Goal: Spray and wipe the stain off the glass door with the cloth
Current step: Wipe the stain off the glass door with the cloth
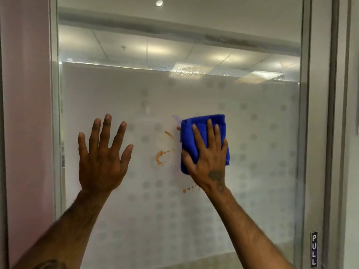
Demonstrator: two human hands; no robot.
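The glass door (252, 171) fills the head view, frosted below with a grey dot pattern and clear near the top. Orange stain marks (160, 157) streak its middle, with more drops lower at the stain's tail (188, 189). My right hand (208, 158) presses a folded blue cloth (203, 123) flat against the glass, just right of the stain, fingers spread over it. My left hand (103, 152) is flat on the glass to the left of the stain, fingers apart, holding nothing. No spray bottle is in view.
A metal door frame (318, 133) runs down the right side with a small "PULL" sign (314, 249) near the bottom. A pinkish wall (25, 113) borders the left. Spray droplets (184, 71) cling along the top of the frosted band.
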